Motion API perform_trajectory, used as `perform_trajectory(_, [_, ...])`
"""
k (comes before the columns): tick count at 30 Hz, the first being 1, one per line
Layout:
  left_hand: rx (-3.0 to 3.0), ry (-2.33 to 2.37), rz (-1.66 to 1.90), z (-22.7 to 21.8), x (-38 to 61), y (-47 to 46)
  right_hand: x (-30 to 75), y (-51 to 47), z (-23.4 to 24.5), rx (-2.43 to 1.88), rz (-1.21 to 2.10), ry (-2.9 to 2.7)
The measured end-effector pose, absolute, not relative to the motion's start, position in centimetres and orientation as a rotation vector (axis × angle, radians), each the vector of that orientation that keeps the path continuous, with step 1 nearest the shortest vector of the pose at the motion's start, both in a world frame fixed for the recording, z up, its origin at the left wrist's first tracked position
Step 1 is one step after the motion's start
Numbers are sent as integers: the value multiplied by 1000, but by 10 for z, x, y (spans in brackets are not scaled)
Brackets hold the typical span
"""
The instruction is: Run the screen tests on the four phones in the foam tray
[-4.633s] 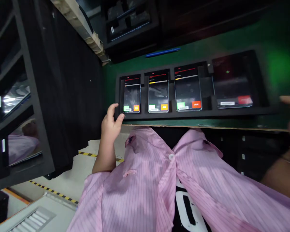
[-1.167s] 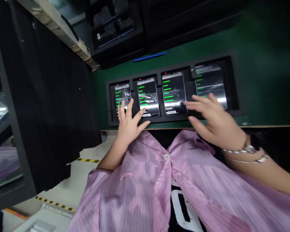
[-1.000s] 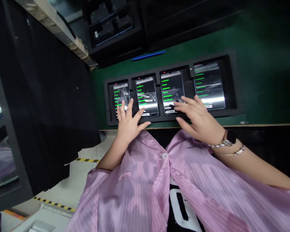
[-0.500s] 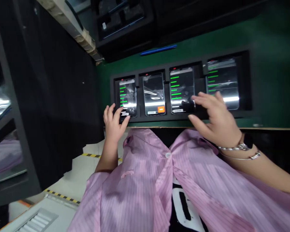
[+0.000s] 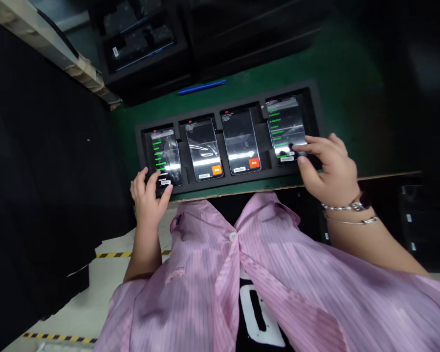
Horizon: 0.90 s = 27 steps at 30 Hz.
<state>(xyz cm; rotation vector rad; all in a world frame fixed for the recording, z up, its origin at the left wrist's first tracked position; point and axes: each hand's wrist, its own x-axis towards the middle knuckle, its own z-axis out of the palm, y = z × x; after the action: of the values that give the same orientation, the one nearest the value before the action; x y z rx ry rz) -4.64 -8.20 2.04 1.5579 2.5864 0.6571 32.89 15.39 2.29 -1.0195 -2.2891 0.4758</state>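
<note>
Several smartphones lie face up in the slots of a black foam tray. The leftmost phone shows lines of green text, and my left hand rests at its lower left corner, fingers spread. Two middle phones, one at centre left and one at centre right, have dark screens with an orange button low on the right. Over the lower part of the rightmost phone, which also shows green lines, my right hand reaches with the index finger out and thumb apart, holding nothing.
A blue pen lies on the green tabletop behind the tray. Farther back stands another black tray with devices in it. A black curtain hangs at left beside a taped post. The table's front edge runs close to my body.
My right hand has moved from the third phone to the rightmost one. The third phone's green list has given way to a dark screen with an orange button. The view has shifted.
</note>
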Motion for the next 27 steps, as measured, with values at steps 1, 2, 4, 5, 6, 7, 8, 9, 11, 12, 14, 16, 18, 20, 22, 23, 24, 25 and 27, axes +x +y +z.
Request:
perform_trajectory(1, [1547, 2580, 685, 20, -47, -82, 329, 154, 20, -1048, 505, -2319])
perform_trajectory(2, [1536, 2576, 709, 20, -47, -82, 328, 154, 18, -1067, 523, -2332])
perform_trajectory(4, [1515, 2576, 748, 21, -49, -81, 327, 155, 17, -1067, 521, -2308])
perform_trajectory(5, [1507, 2578, 765, 21, -50, -81, 328, 156, 18, -1066, 506, -2277])
perform_trajectory(6, [1500, 2579, 779, 22, -51, -80, 328, 158, 18, -1070, 487, -2245])
perform_trajectory(7, [1488, 2578, 791, 22, -53, -79, 330, 161, 19, -1082, 466, -2218])
perform_trajectory(8, [1465, 2579, 799, 23, -55, -78, 333, 165, 19, -1108, 450, -2198])
perform_trajectory(9, [1427, 2587, 801, 22, -58, -78, 337, 169, 18, -1164, 455, -2182])
perform_trajectory(11, [1303, 2623, 790, 19, -65, -81, 347, 178, 10, -1347, 535, -2144])
perform_trajectory(12, [1235, 2640, 775, 17, -68, -83, 352, 182, 4, -1443, 596, -2115])
perform_trajectory(14, [1126, 2650, 736, 12, -74, -87, 360, 186, -11, -1574, 705, -2053])
perform_trajectory(16, [1046, 2630, 736, 10, -77, -90, 363, 187, -22, -1617, 760, -2006])
perform_trajectory(18, [958, 2573, 842, 17, -75, -91, 362, 186, -22, -1650, 806, -1950])
perform_trajectory(20, [891, 2448, 1028, 31, -72, -91, 359, 186, -7, -1667, 862, -1897])
perform_trajectory(22, [834, 2326, 1192, 47, -70, -90, 355, 185, 20, -1704, 925, -1836])
perform_trajectory(23, [790, 2293, 1255, 54, -70, -90, 354, 184, 37, -1738, 947, -1791])
perform_trajectory(24, [730, 2281, 1310, 59, -71, -90, 352, 183, 55, -1797, 969, -1712])
perform_trajectory(25, [656, 2274, 1367, 62, -73, -90, 350, 180, 71, -1838, 960, -1612])
perform_trajectory(27, [509, 2215, 1491, 60, -77, -90, 348, 171, 99, -1759, 906, -1501])
